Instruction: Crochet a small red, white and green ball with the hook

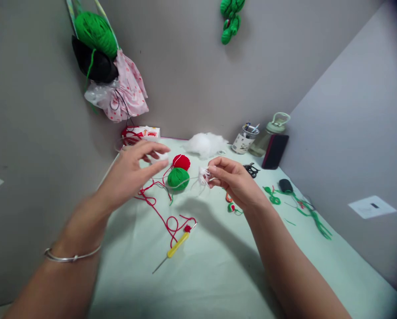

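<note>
My right hand (235, 179) is closed in a pinch on a small tuft of white stuffing (204, 176), held above the table. My left hand (132, 170) hovers to the left, fingers loosely curved, its fingertips on another small bit of white fluff (161, 157). Between the hands lie a green yarn ball (178, 178) and a red yarn ball (181, 162). Red yarn (158, 212) trails toward a yellow-handled crochet hook (176, 246) with a small red crocheted piece (187, 228) at its tip.
A pile of white stuffing (205, 144) lies at the back of the pale green table (218, 274). Scissors (251, 169), a pen cup (245, 139), a water bottle (267, 137), a phone (275, 151), green yarn strands (304, 210) and a small box (145, 133) stand around. Bags of yarn (102, 57) hang on the wall.
</note>
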Tool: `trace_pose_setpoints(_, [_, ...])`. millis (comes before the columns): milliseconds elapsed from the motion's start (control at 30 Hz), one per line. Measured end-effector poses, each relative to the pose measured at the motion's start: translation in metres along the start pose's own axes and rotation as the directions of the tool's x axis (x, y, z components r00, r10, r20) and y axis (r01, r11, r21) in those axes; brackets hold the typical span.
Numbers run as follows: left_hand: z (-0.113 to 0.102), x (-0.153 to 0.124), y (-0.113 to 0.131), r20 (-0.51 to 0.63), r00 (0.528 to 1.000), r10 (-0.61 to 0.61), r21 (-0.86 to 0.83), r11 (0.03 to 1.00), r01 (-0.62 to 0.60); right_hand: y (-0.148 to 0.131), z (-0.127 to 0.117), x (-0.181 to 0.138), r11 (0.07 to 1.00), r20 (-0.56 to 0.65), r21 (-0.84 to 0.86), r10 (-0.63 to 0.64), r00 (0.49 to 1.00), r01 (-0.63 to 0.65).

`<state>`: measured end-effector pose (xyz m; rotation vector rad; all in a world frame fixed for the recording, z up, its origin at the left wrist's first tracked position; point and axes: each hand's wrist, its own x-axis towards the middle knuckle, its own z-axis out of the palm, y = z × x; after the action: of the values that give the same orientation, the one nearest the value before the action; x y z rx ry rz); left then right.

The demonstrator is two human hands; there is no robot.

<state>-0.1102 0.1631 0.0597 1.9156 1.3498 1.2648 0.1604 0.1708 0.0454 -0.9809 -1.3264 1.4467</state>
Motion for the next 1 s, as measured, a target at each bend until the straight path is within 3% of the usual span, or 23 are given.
trace_pose_setpoints(133, [0.037, -0.014, 0.031, 0.161, 0.987, -0.013, -0.248, 0.967, 0.053, -0.002, 0.007, -0.007, 0.999, 0.046, -0.02, -0.026, 0.999, 0.027])
trace_pose_setpoints(267, [0.054, -0.02, 0.029, 0.212, 0.976, -0.043, -0.394, 0.911, 0.125, -0.001, 0.009, -0.009, 0.999, 0.068, -0.023, -0.045, 0.997, 0.046])
trace_pose_setpoints(400, [0.058, -0.017, 0.015, 0.218, 0.968, -0.122, -0.49, 0.844, 0.217, -0.002, 0.01, -0.01, 0.992, -0.024, -0.055, -0.119, 0.993, 0.117])
trace_pose_setpoints(633, [0.063, -0.015, 0.012, 0.261, 0.947, -0.19, -0.586, 0.748, 0.311, -0.002, 0.014, -0.012, 0.988, 0.06, -0.098, -0.118, 0.991, 0.123])
trace_pose_setpoints(733, [0.063, -0.015, 0.014, 0.261, 0.95, -0.17, -0.566, 0.77, 0.293, -0.001, 0.013, -0.01, 0.993, 0.007, -0.045, -0.112, 0.994, 0.112])
trace_pose_setpoints(900, [0.066, -0.019, 0.015, 0.377, 0.923, -0.074, -0.542, 0.791, 0.285, 0.0, 0.011, -0.008, 0.997, -0.017, 0.059, -0.039, 0.999, 0.04])
trace_pose_setpoints(1000, [0.07, -0.02, 0.013, 0.34, 0.936, -0.092, -0.559, 0.78, 0.28, 0.0, 0.011, -0.008, 0.998, -0.04, 0.061, -0.031, 0.999, 0.033])
